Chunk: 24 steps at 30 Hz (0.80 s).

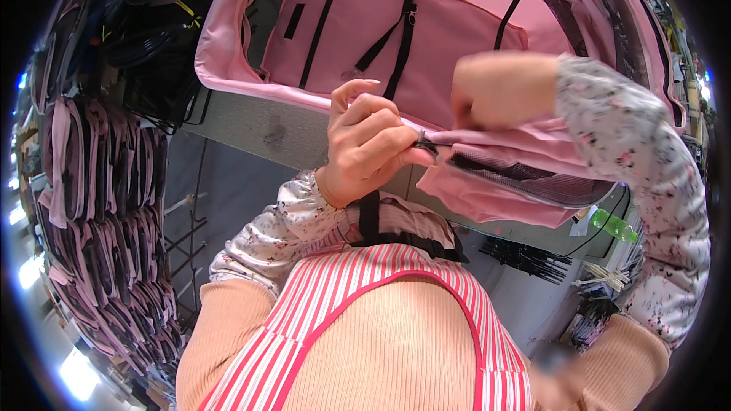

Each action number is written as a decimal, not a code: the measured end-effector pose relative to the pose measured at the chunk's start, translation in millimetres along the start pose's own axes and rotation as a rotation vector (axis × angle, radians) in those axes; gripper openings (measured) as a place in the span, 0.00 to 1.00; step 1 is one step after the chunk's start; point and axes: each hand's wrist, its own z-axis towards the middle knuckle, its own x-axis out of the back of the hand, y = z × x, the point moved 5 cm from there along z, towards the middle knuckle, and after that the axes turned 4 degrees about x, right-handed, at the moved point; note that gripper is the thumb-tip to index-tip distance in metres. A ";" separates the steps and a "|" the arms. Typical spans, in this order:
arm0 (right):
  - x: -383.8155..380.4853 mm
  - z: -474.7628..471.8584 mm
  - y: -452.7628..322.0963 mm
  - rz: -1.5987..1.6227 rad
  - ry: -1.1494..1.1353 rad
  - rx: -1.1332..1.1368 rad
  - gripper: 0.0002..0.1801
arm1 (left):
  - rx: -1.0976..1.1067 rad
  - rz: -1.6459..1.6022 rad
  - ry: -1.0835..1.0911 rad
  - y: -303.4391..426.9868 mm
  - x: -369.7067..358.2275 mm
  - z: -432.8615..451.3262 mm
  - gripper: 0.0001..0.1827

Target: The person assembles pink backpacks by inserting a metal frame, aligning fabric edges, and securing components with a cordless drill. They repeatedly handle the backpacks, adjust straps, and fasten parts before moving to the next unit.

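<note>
My left hand [371, 131] pinches a small dark metal piece [425, 142] between thumb and forefinger, its other fingers curled. A thin dark strip runs from that piece to the edge of a pink fabric panel [497, 200] with a dark mesh window [537, 180]. Bent down at the wrist and blurred, my right hand [497, 91] is over the pink fabric just right of the left one; its fingertips are hidden. Behind both hands lies a large pink fabric bag body [354, 28] with black straps [402, 40] across its inside.
A grey worktable [257, 125] supports the pink bag body. Stacked pink and black fabric pieces [103, 165] stand at the left. At the right are a green plastic bottle [614, 225] and, lower down, a bundle of black rods [525, 260]. A dark cable [599, 228] hangs nearby.
</note>
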 end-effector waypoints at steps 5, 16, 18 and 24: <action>-53.1 19.0 12.8 0.426 -0.483 0.253 0.09 | -0.026 -0.133 0.029 0.0 -8.4 -21.0 0.18; -55.5 -4.5 -9.5 0.117 -0.268 0.298 0.13 | -0.019 -0.281 0.051 9.8 -10.1 -21.1 0.17; -64.3 -3.0 -6.0 0.199 -0.434 0.310 0.13 | 0.005 -0.304 0.061 8.3 -7.3 -20.4 0.17; -96.3 7.4 -2.9 0.444 -0.746 0.382 0.10 | 0.092 -0.355 0.061 5.8 4.2 -17.7 0.17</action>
